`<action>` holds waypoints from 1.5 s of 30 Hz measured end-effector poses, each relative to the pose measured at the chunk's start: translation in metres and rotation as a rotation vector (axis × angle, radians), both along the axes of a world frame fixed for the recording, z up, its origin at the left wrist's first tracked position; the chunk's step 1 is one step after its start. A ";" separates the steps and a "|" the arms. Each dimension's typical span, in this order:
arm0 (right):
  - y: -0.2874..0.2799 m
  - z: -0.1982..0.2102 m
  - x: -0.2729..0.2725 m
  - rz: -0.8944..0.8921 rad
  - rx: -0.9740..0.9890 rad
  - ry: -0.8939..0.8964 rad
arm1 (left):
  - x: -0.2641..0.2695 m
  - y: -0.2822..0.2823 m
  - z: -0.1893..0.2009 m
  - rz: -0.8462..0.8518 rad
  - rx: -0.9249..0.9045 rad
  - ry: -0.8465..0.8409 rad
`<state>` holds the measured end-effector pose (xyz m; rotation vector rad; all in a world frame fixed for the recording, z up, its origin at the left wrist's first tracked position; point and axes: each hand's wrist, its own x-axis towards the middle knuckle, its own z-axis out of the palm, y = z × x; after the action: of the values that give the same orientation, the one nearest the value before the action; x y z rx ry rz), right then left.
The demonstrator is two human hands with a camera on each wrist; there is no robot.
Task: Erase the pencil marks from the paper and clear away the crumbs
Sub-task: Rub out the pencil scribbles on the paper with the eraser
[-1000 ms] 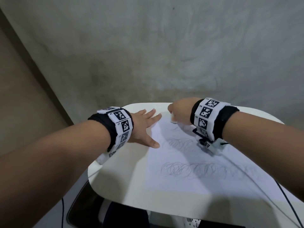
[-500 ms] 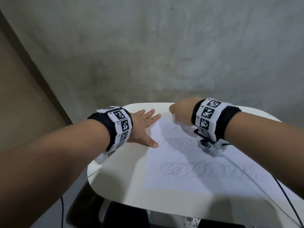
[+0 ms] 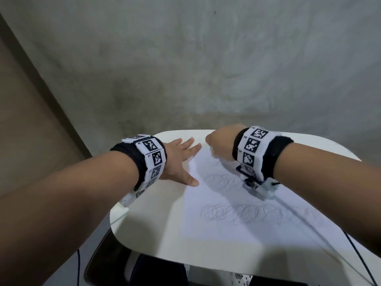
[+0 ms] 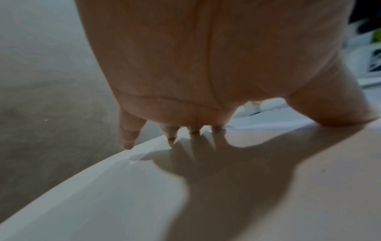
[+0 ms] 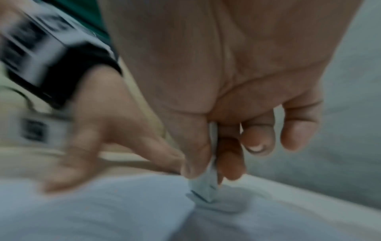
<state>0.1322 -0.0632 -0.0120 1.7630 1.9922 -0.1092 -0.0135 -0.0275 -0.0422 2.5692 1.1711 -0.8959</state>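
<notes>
A white sheet of paper (image 3: 237,203) lies on the small white table (image 3: 144,223), with looping pencil scribbles (image 3: 247,213) across its middle and fainter ones (image 3: 218,179) above. My left hand (image 3: 181,159) lies flat with spread fingers on the paper's upper left corner, thumb on the sheet. My right hand (image 3: 220,144) pinches a white eraser (image 5: 208,185) between thumb and fingers and presses its tip on the paper's top part. In the head view the eraser is mostly hidden under the fist.
The table has rounded edges and ends close behind both hands; grey concrete floor (image 3: 206,69) lies beyond. A thin black cable (image 3: 358,252) runs from my right wristband over the table's right side. Dark objects sit below the table's front edge.
My right hand with the eraser has shifted slightly back and forth at the paper's top. The left hand has stayed flat in the same place.
</notes>
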 end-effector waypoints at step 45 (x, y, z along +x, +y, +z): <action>-0.005 0.000 0.025 0.006 0.098 -0.027 | -0.001 0.002 -0.002 0.007 -0.007 -0.022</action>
<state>0.1569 -0.0679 -0.0116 1.8088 2.0149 0.0147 -0.0145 -0.0253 -0.0442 2.5612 1.1681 -0.8672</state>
